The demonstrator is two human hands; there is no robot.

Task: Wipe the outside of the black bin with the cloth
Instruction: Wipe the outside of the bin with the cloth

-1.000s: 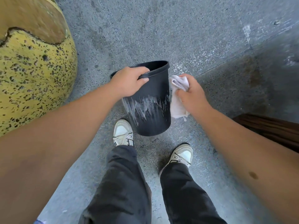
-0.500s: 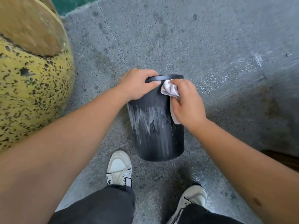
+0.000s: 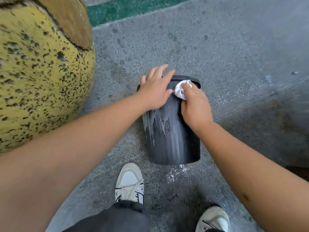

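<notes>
The black bin (image 3: 173,139) stands on the grey floor in front of my feet, tilted away from me, its near side streaked with white smears. My left hand (image 3: 154,90) lies over the bin's upper left side and rim with its fingers stretched out straight. My right hand (image 3: 194,105) grips a bunched white cloth (image 3: 181,88) and presses it against the bin's outside just below the rim. Most of the bin's opening is hidden behind my hands.
A large yellow, black-speckled rounded object (image 3: 38,69) with a brown top rises close on the left. A green strip (image 3: 133,9) edges the floor at the top. My two white shoes (image 3: 130,183) stand just short of the bin. White specks (image 3: 174,175) mark the floor by its base.
My left hand has let go of its grip on the rim and now lies flat with fingers spread. My right hand has carried the cloth from the bin's right side up to the rim.
</notes>
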